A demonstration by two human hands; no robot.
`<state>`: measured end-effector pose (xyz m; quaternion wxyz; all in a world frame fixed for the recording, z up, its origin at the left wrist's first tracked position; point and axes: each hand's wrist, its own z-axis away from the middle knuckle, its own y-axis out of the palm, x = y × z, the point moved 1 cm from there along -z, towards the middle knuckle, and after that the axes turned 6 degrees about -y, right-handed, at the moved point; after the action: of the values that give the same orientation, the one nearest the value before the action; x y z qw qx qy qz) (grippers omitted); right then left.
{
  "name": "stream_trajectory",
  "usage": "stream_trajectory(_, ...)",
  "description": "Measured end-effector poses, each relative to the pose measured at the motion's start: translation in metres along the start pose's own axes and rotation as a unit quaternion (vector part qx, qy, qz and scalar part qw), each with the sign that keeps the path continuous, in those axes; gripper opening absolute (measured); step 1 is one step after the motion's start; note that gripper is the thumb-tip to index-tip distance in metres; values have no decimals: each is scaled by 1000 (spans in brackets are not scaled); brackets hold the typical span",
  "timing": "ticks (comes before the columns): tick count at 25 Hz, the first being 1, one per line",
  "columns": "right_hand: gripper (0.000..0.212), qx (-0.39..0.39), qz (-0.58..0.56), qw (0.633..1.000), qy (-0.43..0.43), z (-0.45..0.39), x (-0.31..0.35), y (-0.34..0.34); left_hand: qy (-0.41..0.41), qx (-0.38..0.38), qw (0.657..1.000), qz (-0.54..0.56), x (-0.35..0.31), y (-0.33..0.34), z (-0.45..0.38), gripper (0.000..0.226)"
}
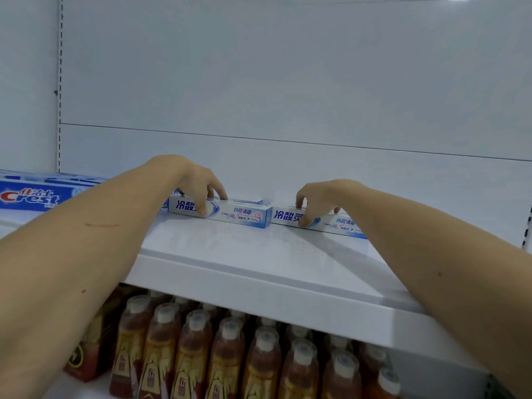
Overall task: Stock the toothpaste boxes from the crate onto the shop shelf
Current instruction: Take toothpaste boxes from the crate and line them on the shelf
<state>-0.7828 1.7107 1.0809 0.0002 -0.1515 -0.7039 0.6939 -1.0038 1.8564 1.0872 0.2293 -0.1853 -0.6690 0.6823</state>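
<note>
Far left on the white shelf [230, 254] there's a blue Crest box [31, 197] lying flat, partly hidden behind the person's left forearm. Next along, the left hand [198, 182] is up on the shelf with its fingers [218, 194] curled over the top of a white and blue toothpaste box [239, 216] and the thumb on its front face, so it's gripping that one. Looks like another box sits right behind it, only a sliver shows. Just beside it to the right, pretty much end to end, is a second toothpaste box [334, 221], and the right hand [322, 197] pinches it the same way, fingers on top, thumb on the front. Both boxes lie lengthwise near the back wall. Down below, the lower shelf is packed with rows of brown drink bottles [230, 355] with white caps.
</note>
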Motion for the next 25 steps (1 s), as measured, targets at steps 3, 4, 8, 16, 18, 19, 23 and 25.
stream_trajectory(3, 62, -26, -9, 1000, -6, 7, 2, -3, -13, -13, 1000, -6, -5, 2, 12, 74)
stream_trajectory(4, 62, -30, -7, 999, -4, 11, 3, -6, -15, -20, 1000, 1, -6, 2, 18, 78)
stream_trajectory(8, 50, -52, -13, 998, 13, 40, 13, -18, -4, -40, 999, 27, -9, -3, 51, 74)
stream_trajectory(16, 37, -138, -86, 986, 30, 128, 76, -24, 49, -123, 978, 161, -5, 13, 143, 60)
stream_trajectory(18, 38, -167, -129, 977, 31, 152, 93, -22, 59, -152, 970, 183, -6, 22, 166, 58)
stream_trajectory(19, 39, -181, -157, 970, 30, 165, 103, -20, 64, -163, 964, 199, -7, 26, 179, 57)
stream_trajectory(23, 40, -249, -319, 914, 12, 210, 132, -12, 95, -187, 911, 355, -18, 39, 226, 53)
stream_trajectory(25, 42, -278, -395, 875, -7, 234, 147, -5, 122, -195, 869, 438, -27, 48, 253, 55)
